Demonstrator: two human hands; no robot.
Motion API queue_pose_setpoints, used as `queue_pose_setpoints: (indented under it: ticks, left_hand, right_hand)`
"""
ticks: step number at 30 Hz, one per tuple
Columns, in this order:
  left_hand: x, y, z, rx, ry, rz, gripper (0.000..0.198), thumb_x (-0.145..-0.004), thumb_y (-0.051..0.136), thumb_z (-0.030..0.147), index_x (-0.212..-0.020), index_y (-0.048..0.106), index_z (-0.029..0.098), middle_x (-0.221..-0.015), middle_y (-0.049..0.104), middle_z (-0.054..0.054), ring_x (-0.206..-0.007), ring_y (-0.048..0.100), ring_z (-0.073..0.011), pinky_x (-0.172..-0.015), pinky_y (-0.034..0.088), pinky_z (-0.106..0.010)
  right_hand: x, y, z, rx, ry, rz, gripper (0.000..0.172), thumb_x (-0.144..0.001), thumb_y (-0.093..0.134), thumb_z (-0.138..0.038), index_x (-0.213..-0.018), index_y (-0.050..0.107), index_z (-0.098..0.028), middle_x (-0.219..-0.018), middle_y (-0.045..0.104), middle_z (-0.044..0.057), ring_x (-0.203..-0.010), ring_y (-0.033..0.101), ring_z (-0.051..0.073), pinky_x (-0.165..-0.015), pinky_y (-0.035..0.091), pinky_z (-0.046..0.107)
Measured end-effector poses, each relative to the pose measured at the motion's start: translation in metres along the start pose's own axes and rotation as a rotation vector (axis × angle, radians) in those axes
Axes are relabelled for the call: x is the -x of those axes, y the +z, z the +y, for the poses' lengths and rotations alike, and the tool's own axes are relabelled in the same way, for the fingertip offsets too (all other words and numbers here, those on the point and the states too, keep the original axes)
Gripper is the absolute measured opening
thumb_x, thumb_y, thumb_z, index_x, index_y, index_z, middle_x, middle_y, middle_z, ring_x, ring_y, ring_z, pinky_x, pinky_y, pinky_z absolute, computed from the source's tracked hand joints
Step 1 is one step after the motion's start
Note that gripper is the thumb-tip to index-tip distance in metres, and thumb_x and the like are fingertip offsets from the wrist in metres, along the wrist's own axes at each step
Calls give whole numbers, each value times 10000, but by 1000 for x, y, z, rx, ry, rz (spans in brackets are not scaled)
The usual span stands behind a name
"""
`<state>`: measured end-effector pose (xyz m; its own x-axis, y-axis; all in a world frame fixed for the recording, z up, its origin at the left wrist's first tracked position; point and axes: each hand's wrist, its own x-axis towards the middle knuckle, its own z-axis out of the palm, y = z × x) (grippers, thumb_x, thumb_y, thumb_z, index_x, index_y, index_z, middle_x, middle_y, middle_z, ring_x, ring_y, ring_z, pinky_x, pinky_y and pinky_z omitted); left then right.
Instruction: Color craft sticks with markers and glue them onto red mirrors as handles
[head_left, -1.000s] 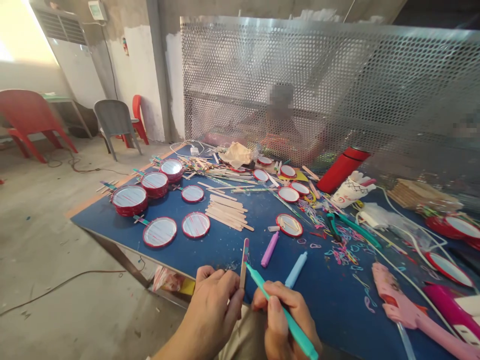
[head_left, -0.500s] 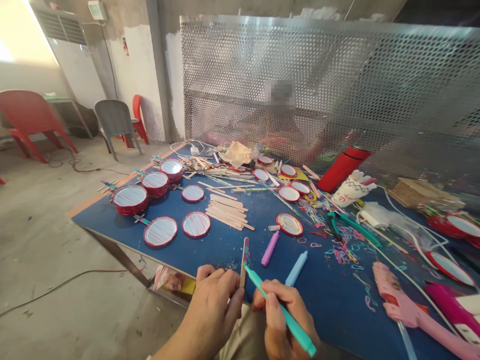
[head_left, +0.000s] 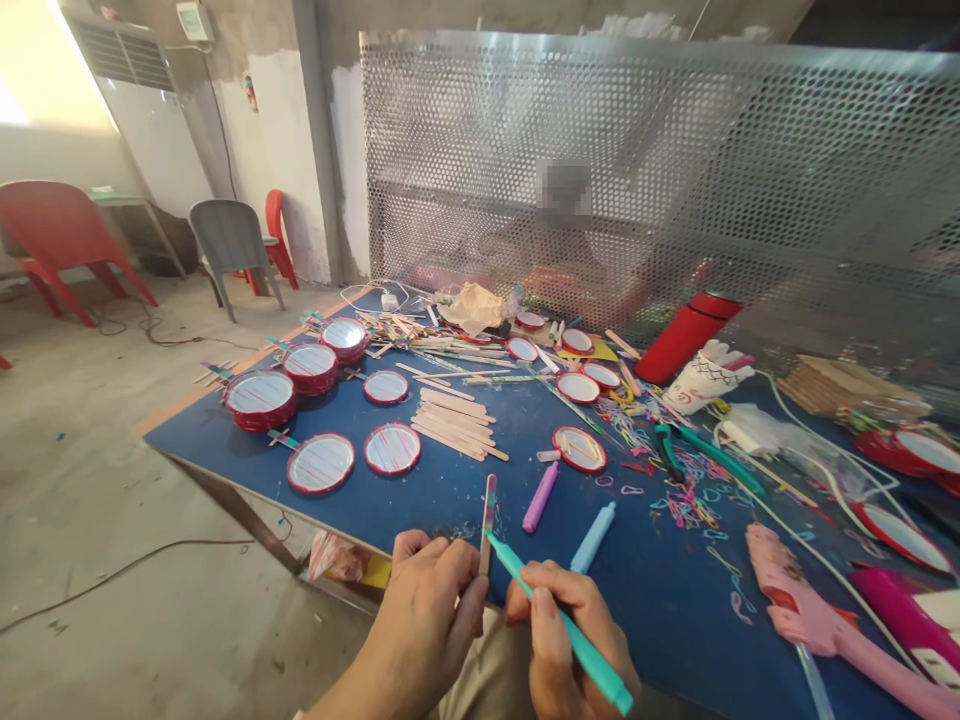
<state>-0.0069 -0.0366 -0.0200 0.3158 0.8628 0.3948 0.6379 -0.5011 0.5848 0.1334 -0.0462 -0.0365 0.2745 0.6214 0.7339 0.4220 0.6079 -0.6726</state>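
Observation:
My left hand (head_left: 435, 600) pinches the lower end of a wooden craft stick (head_left: 488, 510) near the table's front edge. Purple and teal bands colour the stick's upper part. In my right hand (head_left: 574, 630) is a turquoise marker (head_left: 559, 620), its tip against the middle of the stick. A purple marker (head_left: 541, 497) and a light blue marker (head_left: 593, 537) lie just beyond my right hand. Plain craft sticks (head_left: 454, 423) are laid out in a stack farther back on the blue table (head_left: 450, 490).
Red-rimmed drum-like discs (head_left: 320, 463) stand at the left, some stacked. To the right lie a pink glue gun (head_left: 806, 600), teal-handled pliers (head_left: 720, 460), scattered rubber bands (head_left: 694, 495), a paper cup (head_left: 705, 378) and a red flask (head_left: 688, 337). A perforated metal panel (head_left: 465, 150) closes the back.
The marker tip has shifted slightly down along the stick. Both hands keep their hold and have barely moved.

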Motion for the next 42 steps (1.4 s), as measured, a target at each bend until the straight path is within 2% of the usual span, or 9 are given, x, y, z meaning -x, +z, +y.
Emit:
queue_pose_setpoints:
  ticks: [3, 8, 14, 20, 24, 31, 35, 39, 42]
  left_hand:
    - [0, -1, 1, 6, -12, -14, 271, -964, 374, 121, -718, 419, 227, -616, 635, 36, -596, 626, -153, -715, 374, -330]
    - [0, -1, 1, 29, -19, -23, 252, -955, 383, 109, -735, 415, 227, -605, 648, 47, -606, 635, -158, -728, 375, -336]
    - [0, 0, 0, 6, -5, -15, 264, -969, 382, 113, -735, 431, 224, -626, 649, 39, -605, 637, -156, -719, 378, -333]
    - [-1, -3, -1, -8, 12, -29, 259, -961, 401, 98, -739, 435, 227, -624, 657, 46, -619, 652, -155, -724, 387, -329]
    - [-1, -3, 0, -11, 24, 2, 266, -964, 400, 109, -729, 431, 231, -617, 653, 44, -604, 652, -152, -708, 394, -323]
    - [-2, -3, 1, -18, 33, 15, 271, -966, 381, 117, -725, 431, 232, -610, 655, 39, -585, 647, -151, -698, 399, -326]
    - [-2, -3, 0, -23, 26, 6, 273, -968, 379, 122, -723, 433, 231, -610, 655, 35, -586, 648, -153, -696, 400, -326]
    - [-2, -2, 0, -24, 26, 12, 267, -963, 385, 119, -726, 434, 231, -610, 649, 37, -588, 645, -154, -695, 400, -326]
    - [-2, -3, 1, -23, 26, -4, 268, -964, 382, 113, -730, 438, 229, -604, 645, 42, -587, 640, -149, -694, 399, -327]
  right_hand:
    - [0, 2, 1, -5, 19, 33, 154, -973, 560, -184, -910, 700, -197, -596, 610, -61, -512, 613, 112, -683, 550, 278]
    - [3, 10, 0, -45, 51, 182, 163, -985, 548, -210, -885, 674, -179, -558, 578, -65, -428, 555, 111, -554, 508, 278]
    - [6, 7, -5, -10, 62, 108, 147, -978, 577, -202, -936, 717, -194, -647, 631, -40, -587, 634, 127, -710, 552, 297]
    - [7, 7, 1, 35, -3, 166, 152, -977, 572, -207, -908, 704, -178, -573, 615, -54, -476, 593, 119, -684, 567, 304]
    - [7, 7, 1, 39, 22, 128, 143, -969, 585, -204, -935, 723, -186, -633, 655, -27, -568, 649, 144, -696, 567, 312]
    - [7, 6, 1, 30, -1, 109, 138, -963, 588, -191, -952, 726, -195, -642, 660, -36, -586, 662, 138, -693, 568, 290]
    - [6, 5, 5, 35, -34, 132, 136, -957, 583, -156, -959, 717, -181, -637, 659, -41, -529, 631, 117, -677, 570, 278]
    - [6, 4, 7, 29, -66, 49, 152, -949, 577, -142, -1000, 714, -186, -648, 669, -30, -592, 680, 144, -651, 578, 280]
    - [7, 5, 5, 44, -40, 108, 145, -960, 575, -148, -977, 714, -184, -657, 671, -33, -558, 646, 123, -689, 581, 279]
